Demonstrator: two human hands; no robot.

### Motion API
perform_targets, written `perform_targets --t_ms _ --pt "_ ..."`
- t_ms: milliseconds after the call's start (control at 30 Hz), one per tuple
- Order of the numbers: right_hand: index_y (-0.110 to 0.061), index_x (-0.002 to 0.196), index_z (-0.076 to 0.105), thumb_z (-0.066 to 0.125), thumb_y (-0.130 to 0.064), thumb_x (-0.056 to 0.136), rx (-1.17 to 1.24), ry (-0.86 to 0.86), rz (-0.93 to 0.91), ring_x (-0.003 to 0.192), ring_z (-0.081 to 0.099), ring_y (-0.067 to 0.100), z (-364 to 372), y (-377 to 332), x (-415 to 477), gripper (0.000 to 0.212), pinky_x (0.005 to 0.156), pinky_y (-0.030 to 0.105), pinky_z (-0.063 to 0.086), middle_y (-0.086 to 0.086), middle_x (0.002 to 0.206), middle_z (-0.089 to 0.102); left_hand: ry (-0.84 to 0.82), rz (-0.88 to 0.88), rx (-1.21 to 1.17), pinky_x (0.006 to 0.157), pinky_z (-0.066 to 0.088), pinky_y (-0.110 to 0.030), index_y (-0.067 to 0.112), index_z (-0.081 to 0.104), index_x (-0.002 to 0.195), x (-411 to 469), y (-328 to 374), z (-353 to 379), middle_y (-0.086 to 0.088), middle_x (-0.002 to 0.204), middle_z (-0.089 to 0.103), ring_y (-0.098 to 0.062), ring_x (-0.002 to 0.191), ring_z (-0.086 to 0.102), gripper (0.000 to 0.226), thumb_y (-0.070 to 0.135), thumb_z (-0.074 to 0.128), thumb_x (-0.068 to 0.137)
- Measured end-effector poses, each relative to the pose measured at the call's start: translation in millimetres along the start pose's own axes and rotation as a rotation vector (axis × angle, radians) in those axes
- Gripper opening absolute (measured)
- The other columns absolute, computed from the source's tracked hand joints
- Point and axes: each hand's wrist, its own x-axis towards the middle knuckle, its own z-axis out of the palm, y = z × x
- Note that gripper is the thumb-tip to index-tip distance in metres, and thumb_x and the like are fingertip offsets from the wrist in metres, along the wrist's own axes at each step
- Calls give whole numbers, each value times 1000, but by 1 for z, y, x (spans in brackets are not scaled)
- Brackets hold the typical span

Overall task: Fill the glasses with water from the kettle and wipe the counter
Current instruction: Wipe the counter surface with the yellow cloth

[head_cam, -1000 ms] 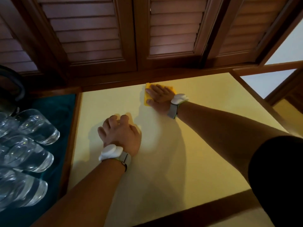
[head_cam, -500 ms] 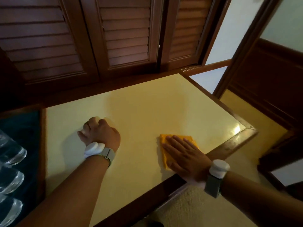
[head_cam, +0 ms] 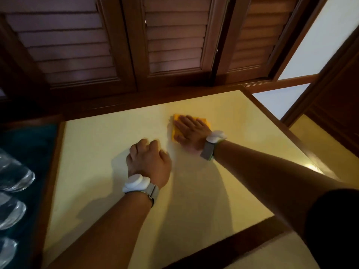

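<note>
A pale yellow counter (head_cam: 97, 152) with a dark wood border fills the middle of the view. My right hand (head_cam: 191, 133) lies flat, fingers together, pressing an orange cloth (head_cam: 204, 121) onto the counter's far part. My left hand (head_cam: 148, 162) rests on the counter as a loose fist just to the near left of it, holding nothing. Three clear glasses (head_cam: 13, 177) stand in a row at the left edge on a dark teal mat (head_cam: 35, 144), cut off by the frame. The kettle is out of view.
Dark wooden louvred doors (head_cam: 174, 39) rise right behind the counter. A wooden rim (head_cam: 272, 111) bounds the counter on the right, with a doorway and pale wall (head_cam: 320, 35) beyond. Carpeted floor (head_cam: 272, 255) shows below the near edge.
My right hand has slid the orange cloth from the counter's near right edge back up to the far middle. The left fist has stayed on the counter; the view has swung left.
</note>
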Motion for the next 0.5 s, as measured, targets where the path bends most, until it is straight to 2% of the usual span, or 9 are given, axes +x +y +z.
perform_targets --t_ms 100,267,500 --pt "-29 161 21 16 -67 91 10 -24 -45 156 11 23 -1 10 66 79 124 41 6 1 170 15 16 -51 13 102 39 -47 32 56 133 3 2 4 -2 145 45 -29 129 39 46 46 42 91" --pt "-33 159 21 33 -57 102 27 -40 -72 157 7 23 -4 20 116 64 125 43 4 -1 170 11 15 -69 10 102 38 -45 36 54 135 4 3 4 1 145 45 -26 131 37 47 50 41 91" --pt "-30 161 21 30 -59 102 93 -23 -97 157 7 24 -2 15 66 66 126 44 3 2 170 11 18 -76 2 102 39 -47 33 55 135 5 1 1 1 145 45 -28 130 39 52 54 37 90"
